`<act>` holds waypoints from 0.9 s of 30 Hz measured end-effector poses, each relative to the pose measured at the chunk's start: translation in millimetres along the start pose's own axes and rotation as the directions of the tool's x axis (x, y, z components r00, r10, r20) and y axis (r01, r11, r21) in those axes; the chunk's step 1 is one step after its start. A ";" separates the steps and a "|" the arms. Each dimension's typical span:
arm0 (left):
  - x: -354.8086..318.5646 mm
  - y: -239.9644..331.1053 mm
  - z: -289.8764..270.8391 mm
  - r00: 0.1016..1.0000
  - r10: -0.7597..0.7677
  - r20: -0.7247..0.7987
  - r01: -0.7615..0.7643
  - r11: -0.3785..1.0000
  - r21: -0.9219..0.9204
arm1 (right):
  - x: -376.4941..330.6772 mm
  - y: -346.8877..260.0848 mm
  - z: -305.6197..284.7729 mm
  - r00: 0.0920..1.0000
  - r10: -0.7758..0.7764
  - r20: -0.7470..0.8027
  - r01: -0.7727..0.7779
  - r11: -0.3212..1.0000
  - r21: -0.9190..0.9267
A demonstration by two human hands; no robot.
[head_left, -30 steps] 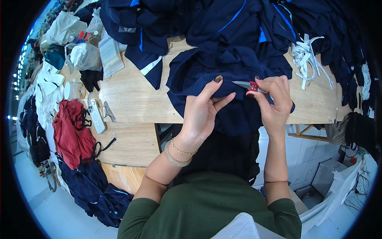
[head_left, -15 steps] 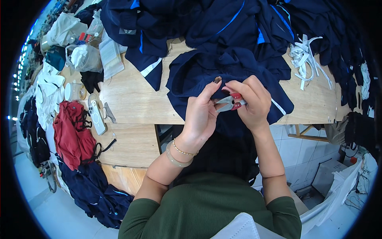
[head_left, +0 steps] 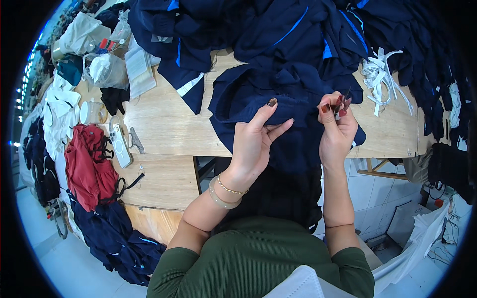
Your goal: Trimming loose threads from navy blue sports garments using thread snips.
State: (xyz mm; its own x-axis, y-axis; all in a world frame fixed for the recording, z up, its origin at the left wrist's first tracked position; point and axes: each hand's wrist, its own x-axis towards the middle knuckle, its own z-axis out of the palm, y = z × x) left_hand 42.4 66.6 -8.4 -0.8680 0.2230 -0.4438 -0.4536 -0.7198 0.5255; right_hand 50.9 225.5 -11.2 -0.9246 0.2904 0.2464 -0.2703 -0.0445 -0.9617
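Forearms: I see both come up from the lower edge, the left slanting inward, the right nearly upright.
Left hand [head_left: 252,141]: palm half turned up, thumb laid along the cloth, fingers grasping the gathered edge of the navy garment [head_left: 298,136].
Right hand [head_left: 337,134]: raised just beside the garment's right part, wrist straight, fingers curled round the red-handled snips [head_left: 342,105].
Snips: tip upward, mostly covered by the fingers; I can't tell whether the blades are parted.
Navy garment: spread over the near edge of the worktop [head_left: 169,129], rumpled, its gathered band curving into an open loop at left.
Beyond: I make out navy clothes [head_left: 278,25] with bright blue trim, heaped.
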 end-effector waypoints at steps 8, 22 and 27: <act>4.4 -2.1 -1.3 1.000 -0.022 0.018 0.022 1.000 0.009 | 1.4 -19.0 -3.1 0.988 0.128 0.092 -0.129 0.992 0.010; -0.4 -17.9 -29.5 0.989 -0.017 0.149 -0.011 0.983 0.184 | 56.9 19.9 6.1 0.874 0.391 0.289 -0.425 0.903 0.063; -30.5 -5.4 -81.8 0.927 -0.374 -0.004 0.277 0.679 0.680 | 56.1 15.3 -70.7 0.961 0.218 -0.172 -0.218 0.976 0.017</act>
State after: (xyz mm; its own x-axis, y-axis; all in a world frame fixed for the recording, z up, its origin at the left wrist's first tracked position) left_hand 87.9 9.9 -57.0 -0.6345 0.4737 -0.6108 -0.6858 0.0195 0.7275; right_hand 13.9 308.6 -20.5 -0.9012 0.4334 0.0067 -0.0667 -0.1234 -0.9901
